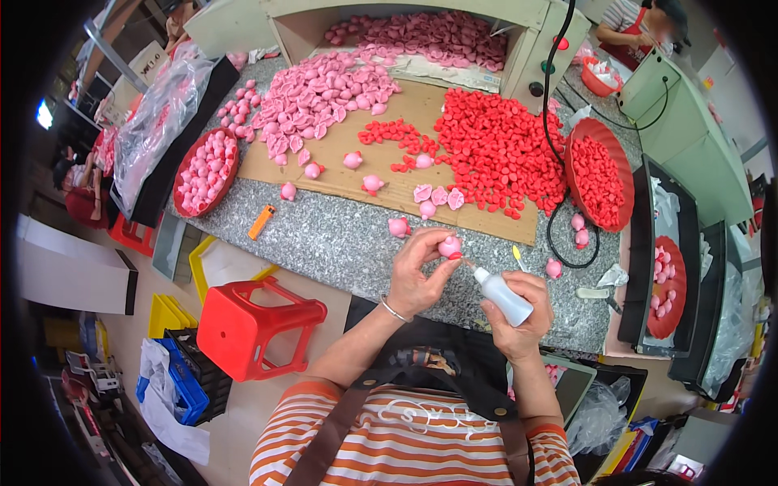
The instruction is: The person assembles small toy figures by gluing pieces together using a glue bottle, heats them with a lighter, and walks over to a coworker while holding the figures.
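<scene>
Though apart — curled left hand (415, 279) opposite right hand (530, 326).

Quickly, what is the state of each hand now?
Left hand: closed, pinching a small pink piece between fingers and thumb.
Right hand: closed around a white bottle.

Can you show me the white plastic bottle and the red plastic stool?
White plastic bottle (506, 300), head view: middle of its body.
Red plastic stool (235, 322), head view: its seat.

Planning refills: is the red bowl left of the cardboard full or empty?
The red bowl looks nearly full: pink pieces hide its bottom.
</scene>
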The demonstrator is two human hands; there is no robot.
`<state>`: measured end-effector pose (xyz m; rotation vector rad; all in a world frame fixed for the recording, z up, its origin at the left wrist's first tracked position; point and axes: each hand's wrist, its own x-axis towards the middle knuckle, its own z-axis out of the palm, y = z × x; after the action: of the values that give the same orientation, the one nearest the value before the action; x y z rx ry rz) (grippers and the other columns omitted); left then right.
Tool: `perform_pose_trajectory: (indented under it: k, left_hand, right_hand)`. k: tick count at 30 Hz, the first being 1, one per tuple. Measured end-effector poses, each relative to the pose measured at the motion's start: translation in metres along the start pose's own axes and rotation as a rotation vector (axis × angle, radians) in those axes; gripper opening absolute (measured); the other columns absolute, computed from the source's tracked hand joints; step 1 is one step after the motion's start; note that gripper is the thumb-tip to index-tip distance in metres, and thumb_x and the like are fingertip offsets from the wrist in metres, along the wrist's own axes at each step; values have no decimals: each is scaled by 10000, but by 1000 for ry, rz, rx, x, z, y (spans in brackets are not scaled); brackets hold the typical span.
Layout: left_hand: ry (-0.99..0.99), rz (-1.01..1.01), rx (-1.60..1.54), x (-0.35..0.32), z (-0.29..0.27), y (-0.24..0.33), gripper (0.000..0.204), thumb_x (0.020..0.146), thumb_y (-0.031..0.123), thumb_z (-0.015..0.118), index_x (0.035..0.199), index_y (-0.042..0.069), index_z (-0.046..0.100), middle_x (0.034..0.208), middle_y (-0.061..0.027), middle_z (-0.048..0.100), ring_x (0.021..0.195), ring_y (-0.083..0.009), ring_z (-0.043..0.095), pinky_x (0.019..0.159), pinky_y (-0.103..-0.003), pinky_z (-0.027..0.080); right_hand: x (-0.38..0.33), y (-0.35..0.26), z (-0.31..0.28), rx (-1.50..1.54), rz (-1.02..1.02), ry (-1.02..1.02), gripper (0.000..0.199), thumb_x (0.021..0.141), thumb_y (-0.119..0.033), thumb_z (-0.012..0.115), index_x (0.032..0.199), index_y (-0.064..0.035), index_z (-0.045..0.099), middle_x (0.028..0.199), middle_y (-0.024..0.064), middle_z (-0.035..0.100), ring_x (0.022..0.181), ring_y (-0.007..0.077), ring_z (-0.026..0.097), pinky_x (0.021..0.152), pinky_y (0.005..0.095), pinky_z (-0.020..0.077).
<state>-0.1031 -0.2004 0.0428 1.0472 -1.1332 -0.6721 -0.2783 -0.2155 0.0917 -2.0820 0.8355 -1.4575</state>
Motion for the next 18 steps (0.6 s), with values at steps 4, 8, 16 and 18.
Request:
perform_pose_trajectory:
  k: [4, 8, 16, 18]
  left_hand:
    - [10, 12, 15, 0, 1, 1, 364, 767, -61, 677, 1102, -35, 538, 1106, -147, 547, 980, -210, 631, 819, -291, 564]
    - [13, 17, 17, 1, 1, 0, 372, 761, -67, 680, 1104, -38, 536, 1106, -150, 546, 977, -214, 632, 816, -290, 566]
    - [17, 44, 35, 3, 2, 3, 370, 752, -72, 684, 1094, -43, 545, 1102, -159, 551, 972, -219, 635, 806, -293, 573]
    - [19, 43, 33, 3, 2, 3, 372, 751, -73, 684, 1095, -40, 546, 1103, -158, 552, 970, -217, 636, 806, -291, 572]
  right_hand:
    - [0, -1, 0, -27, -12, -11, 423, 644, -93, 822, 975, -21, 569, 938, 173, 644, 814, 280, 656, 699, 340, 534]
    - [0, 0, 0, -28, -14, -8, 428, 638, -81, 820, 980, -23, 569, 935, 173, 643, 810, 278, 657, 693, 341, 536]
    - [1, 0, 1, -25, -13, -11, 422, 640, -72, 815, 976, -16, 566, 931, 178, 640, 809, 283, 655, 696, 342, 535]
    - [1, 0, 1, -27, -17, -16, 420, 640, -71, 814, 975, -15, 566, 931, 178, 640, 811, 284, 654, 697, 342, 534]
